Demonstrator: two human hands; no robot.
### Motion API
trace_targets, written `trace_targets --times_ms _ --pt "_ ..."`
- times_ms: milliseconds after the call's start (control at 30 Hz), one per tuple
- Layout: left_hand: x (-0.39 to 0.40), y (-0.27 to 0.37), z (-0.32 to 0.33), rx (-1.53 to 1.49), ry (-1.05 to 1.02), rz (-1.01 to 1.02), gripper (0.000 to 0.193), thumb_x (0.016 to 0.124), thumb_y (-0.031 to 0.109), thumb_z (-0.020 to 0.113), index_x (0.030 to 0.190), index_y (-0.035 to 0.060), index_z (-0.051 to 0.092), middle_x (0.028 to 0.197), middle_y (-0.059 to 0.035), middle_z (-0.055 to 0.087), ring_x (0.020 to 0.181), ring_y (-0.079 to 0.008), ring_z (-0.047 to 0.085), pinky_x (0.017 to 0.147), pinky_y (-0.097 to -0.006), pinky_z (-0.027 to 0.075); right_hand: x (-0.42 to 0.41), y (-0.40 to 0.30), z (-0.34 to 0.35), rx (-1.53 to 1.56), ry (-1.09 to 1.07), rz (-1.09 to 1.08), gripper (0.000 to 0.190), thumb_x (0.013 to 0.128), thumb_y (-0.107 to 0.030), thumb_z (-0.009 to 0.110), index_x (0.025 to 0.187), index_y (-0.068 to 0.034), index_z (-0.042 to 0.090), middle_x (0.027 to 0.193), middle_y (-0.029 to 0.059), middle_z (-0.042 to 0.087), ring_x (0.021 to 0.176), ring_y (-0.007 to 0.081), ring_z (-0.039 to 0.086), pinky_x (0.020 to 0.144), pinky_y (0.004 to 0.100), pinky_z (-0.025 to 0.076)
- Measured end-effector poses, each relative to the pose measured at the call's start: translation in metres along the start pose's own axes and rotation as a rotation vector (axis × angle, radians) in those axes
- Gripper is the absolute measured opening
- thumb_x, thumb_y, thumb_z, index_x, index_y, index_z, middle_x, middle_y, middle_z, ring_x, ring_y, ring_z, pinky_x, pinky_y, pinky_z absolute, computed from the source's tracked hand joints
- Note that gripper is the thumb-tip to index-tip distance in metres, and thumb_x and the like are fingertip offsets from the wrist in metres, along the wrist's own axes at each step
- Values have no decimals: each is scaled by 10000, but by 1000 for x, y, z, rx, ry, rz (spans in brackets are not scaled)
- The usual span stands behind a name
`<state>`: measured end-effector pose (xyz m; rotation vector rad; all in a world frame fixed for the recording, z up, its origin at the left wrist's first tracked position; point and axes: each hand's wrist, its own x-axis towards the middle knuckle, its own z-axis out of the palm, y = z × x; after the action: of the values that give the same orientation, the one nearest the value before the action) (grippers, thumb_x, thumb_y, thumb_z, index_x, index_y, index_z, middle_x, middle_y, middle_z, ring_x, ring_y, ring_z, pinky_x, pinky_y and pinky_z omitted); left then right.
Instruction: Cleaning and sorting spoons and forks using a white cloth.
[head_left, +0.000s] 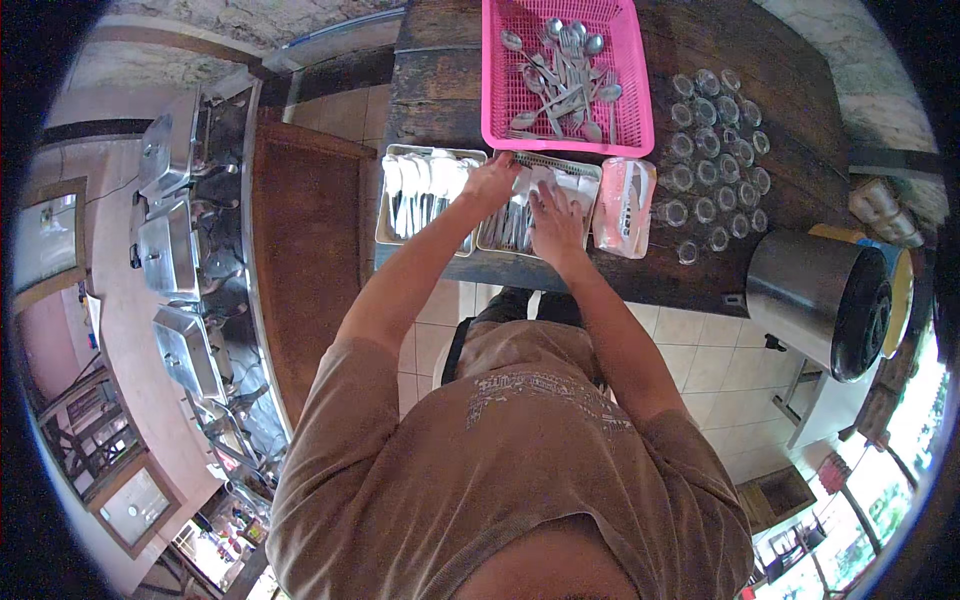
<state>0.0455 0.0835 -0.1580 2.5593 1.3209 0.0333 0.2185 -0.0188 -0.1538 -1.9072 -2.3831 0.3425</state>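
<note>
Two light plastic baskets stand side by side on the dark wooden table (697, 281). White-wrapped cutlery (420, 184) fills the left basket (388, 238); more wrapped cutlery lies in the right basket (596, 180). At the upper left corner of the right basket is my left hand (493, 180), its fingers bent; whether they grip something cannot be told. My right hand (556, 221) lies over the cutlery in the right basket, fingers spread and touching the white wraps. Beyond the baskets, loose spoons and forks (570, 82) lie in a pink plastic basket (643, 112).
A pack of napkins (624, 206) lies right of the baskets. Several clear glasses (705, 142) stand in rows further right, near a large metal dispenser with a black lid (810, 300). Metal chafing dishes (172, 247) line a counter at the left.
</note>
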Motion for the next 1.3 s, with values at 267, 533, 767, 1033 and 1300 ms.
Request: trace_targets --times_ms 267,533,767,1033,1300 --pt "13 -18 -15 157 -98 85 213 869 125 630 1069 96 700 1171 -116 658 1074 -257 691 863 -416 585 10 -3 -8 -24 -3 -42 551 849 -193 632 1388 -89 587 1456 89 526 1384 291 445 1064 560 367" --pt "19 -2 -9 233 -27 -86 161 878 149 642 1012 100 718 1017 -106 745 941 -254 741 754 -402 597 63 -4 -9 50 81 -59 549 807 -215 771 1313 -97 591 1262 88 577 1235 297 507 992 490 407" --pt "12 -13 -18 -2 -11 -143 275 817 172 722 1079 94 690 988 -146 744 951 -331 736 771 -469 601 83 2 -4 23 -49 -89 606 771 -238 804 1331 -142 593 1358 74 560 1284 330 484 992 524 420" --pt "-8 -14 -56 -265 -84 -225 327 798 221 785 1098 101 733 974 -168 743 908 -351 729 790 -452 577 99 15 -3 122 49 -139 461 787 -76 692 1244 -127 649 1326 111 605 1298 334 541 996 553 447" --pt "-77 -5 -26 -951 213 -575 298 907 197 784 1092 -12 679 848 -64 709 755 -123 632 682 -309 509 105 12 -31 193 -214 -193 344 746 -59 720 1089 -85 706 1172 123 651 1172 362 602 978 513 478"
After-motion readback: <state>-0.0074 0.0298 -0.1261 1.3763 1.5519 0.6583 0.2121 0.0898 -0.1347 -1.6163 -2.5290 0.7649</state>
